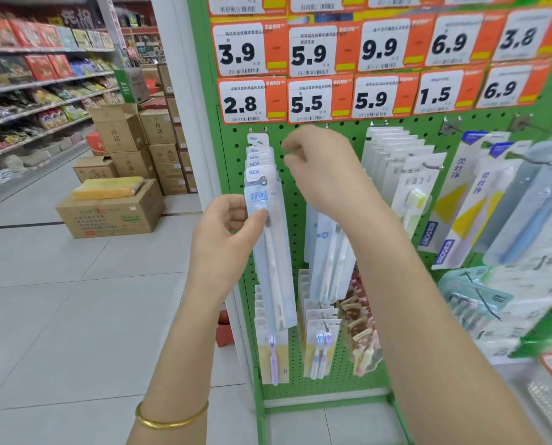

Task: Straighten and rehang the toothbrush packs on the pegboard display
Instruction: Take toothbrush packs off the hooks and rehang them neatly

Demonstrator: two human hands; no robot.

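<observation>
A green pegboard display (pixel 297 194) carries rows of hanging toothbrush packs. My left hand (pixel 226 232) pinches the top of a long pale-blue toothbrush pack (pixel 274 261), held in front of the left-most peg's stack of packs with "NEW" tabs (pixel 258 159). My right hand (pixel 319 168) is raised in front of the second peg column, its fingers curled; whatever they touch is hidden behind the hand. More pale packs (pixel 329 252) hang just below that hand. White packs (pixel 396 155) fill the peg to the right.
Orange-and-white price tags (pixel 313 101) cover the board's top. Smaller toothbrush packs (pixel 273 342) hang on the lower pegs. Blue and yellow packs (pixel 480 194) jut out on long hooks at the right. Stacked cartons (pixel 111 207) stand on the tiled aisle floor at the left, beside snack shelves (pixel 37 91).
</observation>
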